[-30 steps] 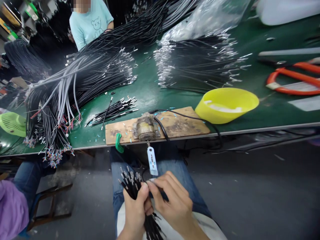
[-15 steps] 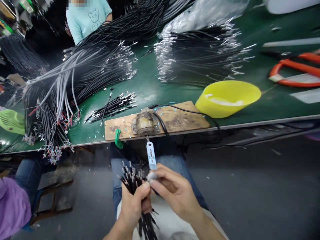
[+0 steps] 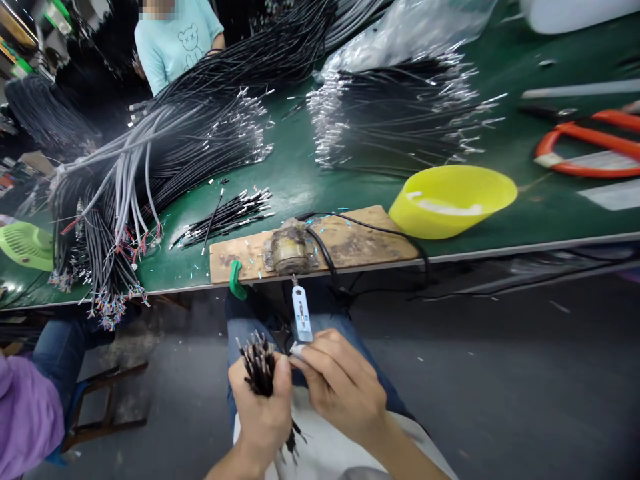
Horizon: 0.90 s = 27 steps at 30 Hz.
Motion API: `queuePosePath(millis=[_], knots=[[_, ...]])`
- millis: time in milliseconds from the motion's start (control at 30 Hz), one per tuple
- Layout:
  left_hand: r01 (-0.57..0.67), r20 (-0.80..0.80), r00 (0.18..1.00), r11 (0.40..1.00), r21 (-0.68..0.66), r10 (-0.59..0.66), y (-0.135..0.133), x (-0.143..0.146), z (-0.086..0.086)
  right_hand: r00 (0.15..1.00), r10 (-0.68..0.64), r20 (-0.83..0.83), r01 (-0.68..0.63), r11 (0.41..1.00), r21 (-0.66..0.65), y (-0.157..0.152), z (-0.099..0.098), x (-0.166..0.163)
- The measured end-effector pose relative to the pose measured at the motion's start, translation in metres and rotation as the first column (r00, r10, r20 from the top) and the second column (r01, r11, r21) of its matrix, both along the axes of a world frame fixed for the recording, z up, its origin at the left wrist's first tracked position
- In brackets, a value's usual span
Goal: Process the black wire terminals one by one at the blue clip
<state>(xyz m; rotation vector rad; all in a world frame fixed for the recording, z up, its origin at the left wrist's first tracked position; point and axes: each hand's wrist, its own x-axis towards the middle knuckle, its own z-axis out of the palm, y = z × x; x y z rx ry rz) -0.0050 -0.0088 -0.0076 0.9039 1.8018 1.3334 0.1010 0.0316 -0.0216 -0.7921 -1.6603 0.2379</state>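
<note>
My left hand (image 3: 263, 417) is wrapped round a bundle of short black cables (image 3: 259, 365). Their stripped ends point up above the fist, and the tails hang out below it. Close beside the left thumb, my right hand (image 3: 345, 387) is closed in a pinch, with a white covering at its fingertips. Whatever lies between those fingertips is hidden. Just above them is a light blue plastic piece (image 3: 302, 315) with a slot, fixed to the shaft of a small worn motor (image 3: 289, 248). That motor sits on a wooden board (image 3: 355, 243) at the table's front edge.
A green clamp (image 3: 237, 280) grips the board's left end. Short black cables (image 3: 225, 217) lie behind it, near larger cable bundles (image 3: 190, 143). To the right are a yellow container (image 3: 453, 203) and orange-handled scissors (image 3: 560, 143). A person (image 3: 180, 40) is across the table.
My left hand has moved slightly left and tilted the cable bundle, so its ends sit more upright and lower in the fist. My right hand stays pinched near the blue piece.
</note>
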Motion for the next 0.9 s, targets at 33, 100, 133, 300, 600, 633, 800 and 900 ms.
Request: queuePosePath(millis=[33, 100, 133, 300, 600, 633, 800, 900], knots=[[-0.015, 0.022, 1.0, 1.0, -0.012, 0.015, 0.004, -0.004, 0.001, 0.997, 0.082, 0.009, -0.082, 0.996, -0.032, -0.001, 0.001, 0.002], [-0.009, 0.119, 0.993, 0.998, -0.07, 0.017, 0.012, -0.012, 0.003, 0.977, 0.208, -0.037, -0.211, 0.971, -0.108, -0.005, 0.003, 0.004], [0.018, 0.187, 0.982, 0.994, -0.106, 0.002, 0.016, -0.016, 0.003, 0.972, 0.212, -0.099, -0.226, 0.962, -0.156, -0.006, 0.004, 0.004], [0.107, 0.307, 0.949, 0.987, -0.117, -0.067, 0.019, -0.013, 0.005, 0.932, 0.048, -0.358, -0.219, 0.864, -0.453, -0.001, 0.006, 0.003], [0.223, 0.391, 0.906, 0.967, -0.121, -0.16, 0.018, 0.0, 0.017, 0.485, 0.153, -0.861, -0.867, 0.213, -0.45, 0.01, 0.011, 0.01], [0.226, 0.381, 0.909, 0.968, -0.105, -0.171, 0.019, -0.001, 0.018, 0.436, 0.137, -0.89, -0.898, 0.129, -0.42, 0.012, 0.01, 0.011], [0.187, 0.304, 0.939, 0.981, -0.048, -0.164, 0.021, -0.003, 0.02, 0.587, 0.008, -0.809, -0.789, 0.231, -0.57, 0.036, 0.011, 0.015], [0.163, 0.263, 0.953, 0.986, -0.026, -0.15, 0.019, -0.002, 0.023, 0.672, -0.048, -0.739, -0.674, 0.372, -0.638, 0.053, 0.017, 0.014]])
